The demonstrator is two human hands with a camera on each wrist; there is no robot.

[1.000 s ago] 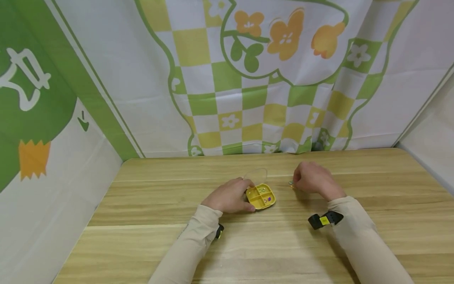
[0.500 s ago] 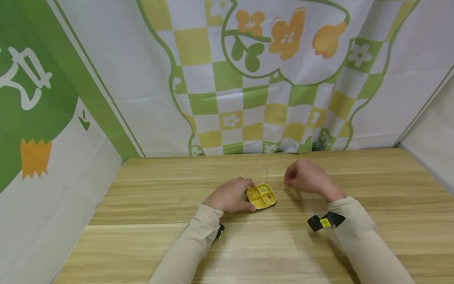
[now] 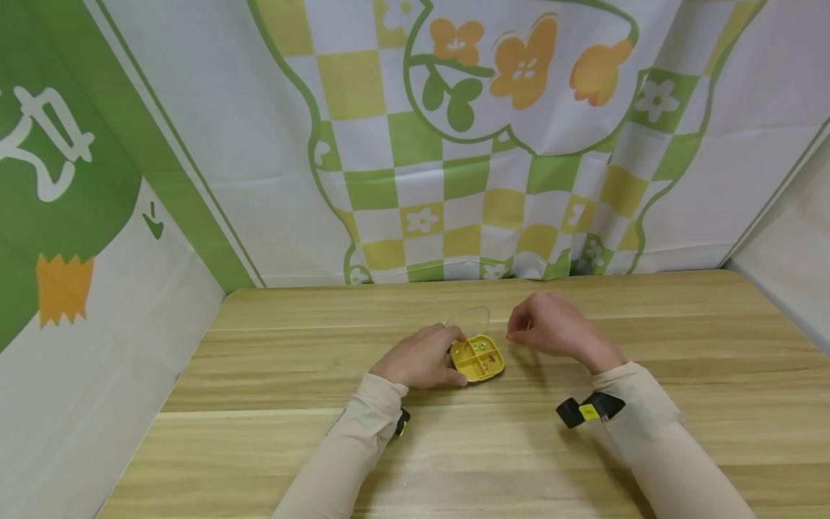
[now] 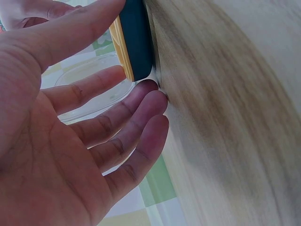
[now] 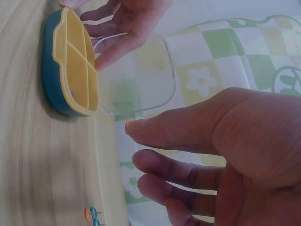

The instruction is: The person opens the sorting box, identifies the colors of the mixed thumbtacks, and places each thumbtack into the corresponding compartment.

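A small pill box [image 3: 477, 359] with a yellow divided tray, dark teal base and raised clear lid [image 5: 141, 75] sits on the table. My left hand [image 3: 421, 357] holds its left side, thumb at the near edge and index finger at the far edge; the other fingers [image 4: 146, 141] extend below. Small green, purple and pinkish bits lie in its right compartments. Just right of the box, my right hand [image 3: 551, 324] pinches a tiny orange piece [image 5: 128, 126] at the thumb tip. Its shape is mostly hidden.
On the wooden table [image 3: 259, 432], an orange stud-like piece [image 5: 87, 214] and a blue looped one [image 5: 95, 217] with thin pins lie near my right hand. A checked curtain [image 3: 415, 180] hangs behind the table's far edge.
My right hand has picked up a tiny piece from the table and moved left toward the box. The left hand and the box stay where they were.
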